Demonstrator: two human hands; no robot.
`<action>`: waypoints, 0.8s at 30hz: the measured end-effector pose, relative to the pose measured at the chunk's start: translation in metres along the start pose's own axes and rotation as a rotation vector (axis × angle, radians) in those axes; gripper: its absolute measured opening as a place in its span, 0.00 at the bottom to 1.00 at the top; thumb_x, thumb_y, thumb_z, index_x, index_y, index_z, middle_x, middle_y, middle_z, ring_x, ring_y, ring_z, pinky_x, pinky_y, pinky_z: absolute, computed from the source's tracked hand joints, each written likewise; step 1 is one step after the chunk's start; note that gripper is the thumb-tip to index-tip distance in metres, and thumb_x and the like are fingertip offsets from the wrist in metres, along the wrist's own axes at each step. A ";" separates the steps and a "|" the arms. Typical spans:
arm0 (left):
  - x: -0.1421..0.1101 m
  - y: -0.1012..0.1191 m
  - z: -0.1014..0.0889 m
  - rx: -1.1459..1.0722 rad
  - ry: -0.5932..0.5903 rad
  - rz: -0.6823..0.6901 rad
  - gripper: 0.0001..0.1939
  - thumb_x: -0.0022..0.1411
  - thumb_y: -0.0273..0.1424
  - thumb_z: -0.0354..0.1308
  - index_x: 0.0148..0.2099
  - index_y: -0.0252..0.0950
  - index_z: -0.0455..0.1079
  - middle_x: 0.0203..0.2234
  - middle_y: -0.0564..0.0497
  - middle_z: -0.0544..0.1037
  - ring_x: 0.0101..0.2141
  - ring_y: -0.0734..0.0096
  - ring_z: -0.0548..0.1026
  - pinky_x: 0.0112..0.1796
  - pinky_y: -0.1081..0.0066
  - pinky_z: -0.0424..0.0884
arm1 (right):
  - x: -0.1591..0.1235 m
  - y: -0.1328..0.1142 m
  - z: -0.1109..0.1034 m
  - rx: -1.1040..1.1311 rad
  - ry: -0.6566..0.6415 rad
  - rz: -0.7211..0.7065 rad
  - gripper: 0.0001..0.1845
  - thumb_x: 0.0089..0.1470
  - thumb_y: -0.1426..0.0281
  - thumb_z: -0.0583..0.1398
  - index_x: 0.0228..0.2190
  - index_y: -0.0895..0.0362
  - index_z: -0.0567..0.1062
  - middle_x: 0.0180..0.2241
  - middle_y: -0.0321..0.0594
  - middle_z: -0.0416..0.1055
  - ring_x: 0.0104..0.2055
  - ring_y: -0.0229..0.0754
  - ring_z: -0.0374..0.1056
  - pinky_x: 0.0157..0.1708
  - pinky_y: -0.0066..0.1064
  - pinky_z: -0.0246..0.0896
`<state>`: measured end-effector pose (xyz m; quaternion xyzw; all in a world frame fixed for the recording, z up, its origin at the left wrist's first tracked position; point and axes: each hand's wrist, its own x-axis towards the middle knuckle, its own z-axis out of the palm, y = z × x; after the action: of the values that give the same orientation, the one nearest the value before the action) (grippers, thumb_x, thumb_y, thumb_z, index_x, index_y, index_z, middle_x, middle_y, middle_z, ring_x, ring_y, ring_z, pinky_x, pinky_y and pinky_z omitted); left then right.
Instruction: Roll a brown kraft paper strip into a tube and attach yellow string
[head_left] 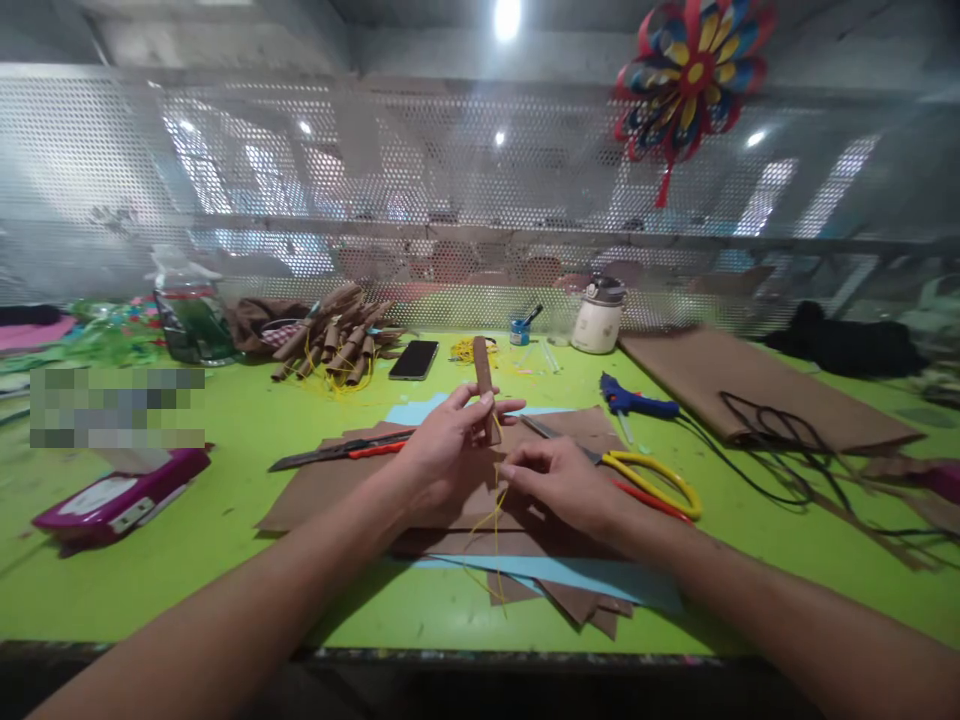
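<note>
My left hand (450, 440) is closed around a narrow rolled tube of brown paper (482, 368), held upright above the table's middle. Lower and to the right, my right hand (551, 478) pinches a thin yellow string (496, 512) that runs down from the tube and dangles over the paper. Under both hands lie stacked brown paper sheets (315, 500), with light blue paper (600, 580) showing beneath. A utility knife (375, 448) with red on its handle rests left of my left hand. Scissors with yellow handles (660, 480) lie partly behind my right hand.
Several tied brown paper rolls (349, 340) sit at the back left, near a phone (414, 360). A blue glue gun (637, 400) with a black cord (780, 480) lies at right. A white flask (598, 320) stands behind. A purple power strip (127, 505) is at left.
</note>
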<state>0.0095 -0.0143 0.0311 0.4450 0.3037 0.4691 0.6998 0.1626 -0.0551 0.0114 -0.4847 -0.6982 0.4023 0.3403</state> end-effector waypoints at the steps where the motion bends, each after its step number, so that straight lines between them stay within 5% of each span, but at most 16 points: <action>1: 0.001 0.000 -0.001 0.017 0.011 0.010 0.09 0.60 0.31 0.57 0.43 0.37 0.62 0.43 0.44 0.76 0.31 0.72 0.73 0.30 0.72 0.67 | -0.001 0.000 -0.001 -0.044 0.021 -0.043 0.12 0.53 0.66 0.56 0.23 0.60 0.73 0.21 0.36 0.69 0.24 0.36 0.63 0.25 0.28 0.55; 6: 0.002 -0.001 -0.001 0.001 0.073 0.026 0.07 0.61 0.31 0.56 0.40 0.37 0.62 0.41 0.44 0.77 0.33 0.71 0.73 0.29 0.73 0.65 | -0.007 0.000 0.000 -0.375 0.019 -0.300 0.14 0.58 0.68 0.52 0.24 0.58 0.72 0.25 0.37 0.70 0.27 0.36 0.62 0.29 0.28 0.52; 17: -0.004 0.003 0.007 0.020 -0.006 0.003 0.03 0.64 0.28 0.51 0.39 0.34 0.61 0.35 0.44 0.78 0.28 0.72 0.76 0.30 0.74 0.65 | -0.015 0.003 0.013 -0.899 -0.044 -0.404 0.08 0.53 0.70 0.55 0.25 0.58 0.72 0.23 0.39 0.70 0.22 0.36 0.57 0.22 0.31 0.40; 24: 0.000 -0.002 0.000 0.063 -0.006 0.027 0.03 0.64 0.27 0.50 0.39 0.32 0.62 0.29 0.47 0.77 0.26 0.72 0.75 0.32 0.72 0.67 | -0.028 -0.007 0.019 -1.013 -0.133 -0.747 0.07 0.53 0.75 0.55 0.27 0.60 0.72 0.28 0.44 0.71 0.31 0.42 0.62 0.31 0.33 0.52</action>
<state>0.0104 -0.0146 0.0298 0.4724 0.3102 0.4674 0.6798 0.1516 -0.0873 0.0070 -0.2832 -0.9437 -0.0949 0.1419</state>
